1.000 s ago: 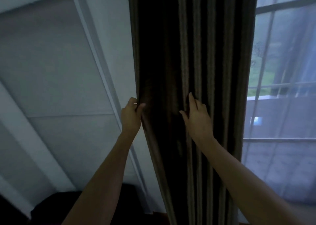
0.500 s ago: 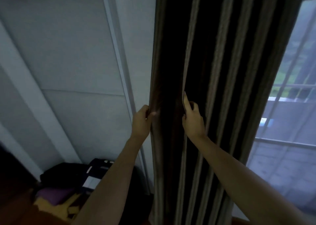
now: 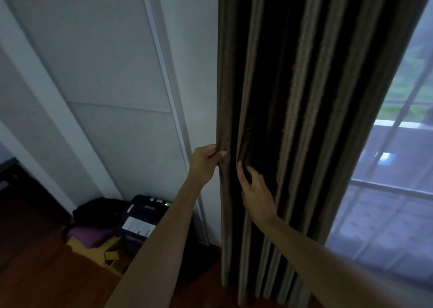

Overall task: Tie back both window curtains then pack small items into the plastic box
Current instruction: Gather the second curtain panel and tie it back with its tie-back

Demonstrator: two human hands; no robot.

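Head view, looking down along both bare forearms. Left hand (image 3: 203, 164) clamped on the outer edge of the dark brown pleated fabric curtain (image 3: 304, 96): thumb pressed on the front of the hem, fingers (image 3: 207, 149) curled round behind it. Right hand (image 3: 257, 197) just beside, fingers (image 3: 251, 170) apart and loosely bent, tips touching the folds, gripping nothing as far as can be told. Curtain gathered into a narrow column, hanging from well above the fingers down to the floor below them.

Judged early in the task: cloth bunched between the two hands, but no tie-back band or hook visible near the fingers, and nothing wrapped round the folds. Left to do, by this reckoning: binding this curtain, then the second one, out of view here, then all of the packing. No plastic box and no small items to be made out.

Right of the fingers, tall glass window with pale grey bars (image 3: 386, 186), dim daylight and greenery beyond. Left of the fingers, white panelled wall (image 3: 112, 73) with a slim vertical rail. Below and left of the fingers, reddish-brown wooden floor (image 3: 35, 272), carrying a black soft bag (image 3: 98, 211), a dark blue case with a white label (image 3: 140, 216) touching it, and a purple cloth (image 3: 89, 235) lying on yellowish cardboard pieces (image 3: 103, 252). Dim, bluish light overall.
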